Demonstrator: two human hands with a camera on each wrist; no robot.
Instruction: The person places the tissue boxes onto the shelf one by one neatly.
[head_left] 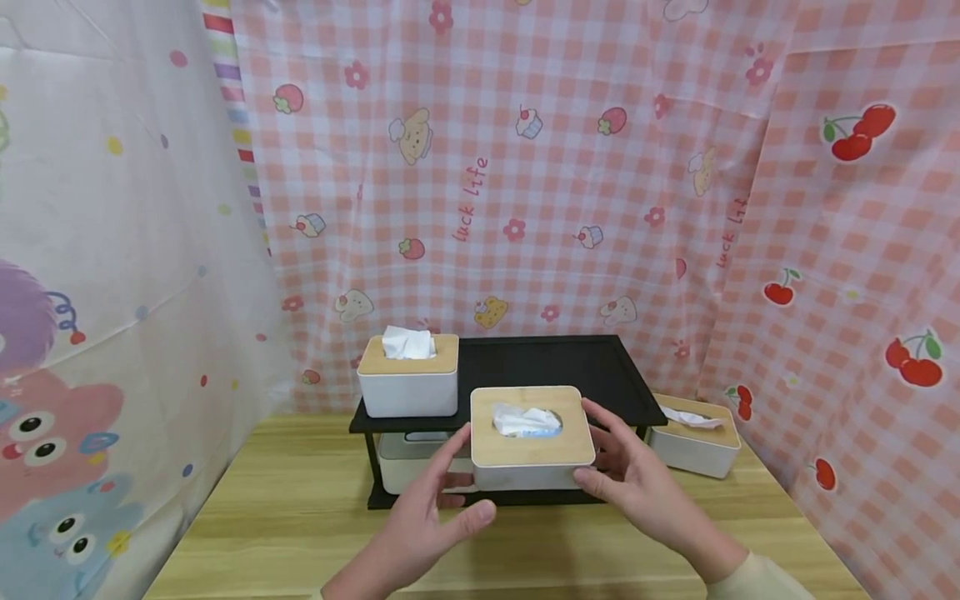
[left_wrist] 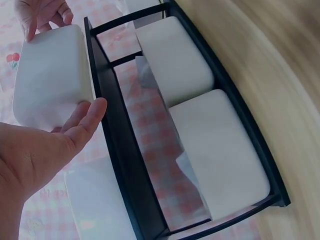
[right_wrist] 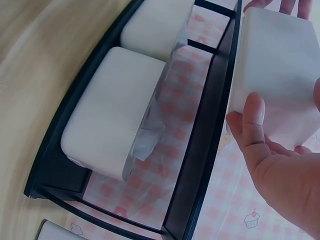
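Observation:
Between my two hands is a white tissue box (head_left: 525, 477) with a wooden lid and a tissue in its oval slot. It is raised in front of the black shelf's top, tilted so the lid faces me. My left hand (head_left: 423, 508) holds its left side with the fingers, the thumb standing off the box. On the other side, my right hand (head_left: 637, 483) grips the right end, thumb at the front corner. Both wrist views show the box's plain white underside, with the left hand (left_wrist: 45, 155) and right hand (right_wrist: 285, 170) at its ends.
A two-tier black shelf (head_left: 540, 367) stands on the wooden table (head_left: 262, 500). Another tissue box (head_left: 408, 393) sits at its top left. Two more, a near one (left_wrist: 220, 155) and a far one (left_wrist: 175, 60), fill the lower tier. One tissue box (head_left: 693, 450) stands right of the shelf.

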